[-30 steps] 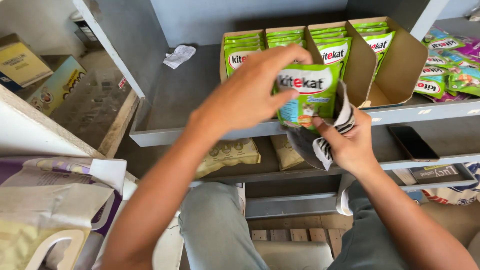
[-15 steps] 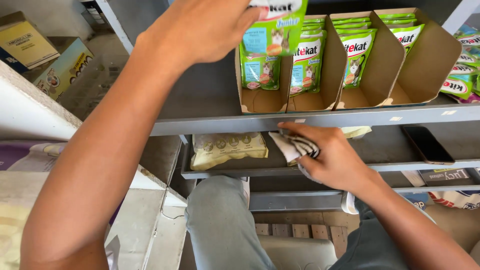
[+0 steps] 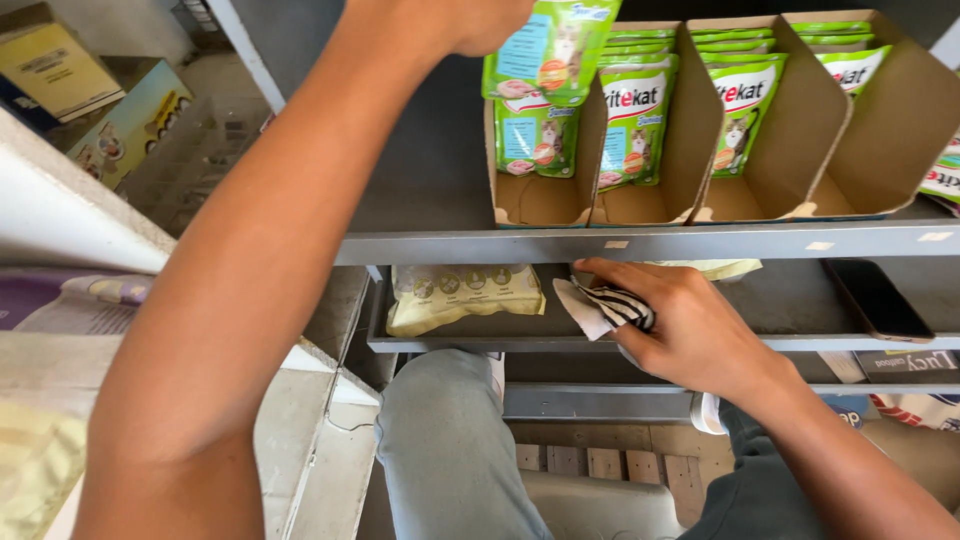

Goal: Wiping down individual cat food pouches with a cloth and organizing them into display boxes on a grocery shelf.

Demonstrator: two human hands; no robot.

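Head view, looking down at the shelving: your left hand (image 3: pixel 470 15) is raised to the top of the picture, its grip closed on the upper edge of a green foil pet-food pouch (image 3: pixel 550 50), though the fingers themselves are cut off by the frame. The pouch hangs upright just above the leftmost brown cardboard display tray (image 3: pixel 540 200) on the grey metal upper shelf (image 3: pixel 640 243), held by its top so that it lines up with the pouches already standing on end there. Two more cardboard trays of the same green pouches (image 3: pixel 745 100) stand beside it to the right, each tilted back so the packs face outward. Your right hand (image 3: pixel 690 325) rests lower, on the grey shelf beneath (image 3: pixel 450 343), its grip clamped on a crumpled black-and-white striped cloth (image 3: pixel 610 305) that is pressed against the shelf surface. A pale yellow flat packet (image 3: pixel 465 295) lies just to the left of the cloth, and a dark phone (image 3: pixel 880 300) lies flat well apart on the right.
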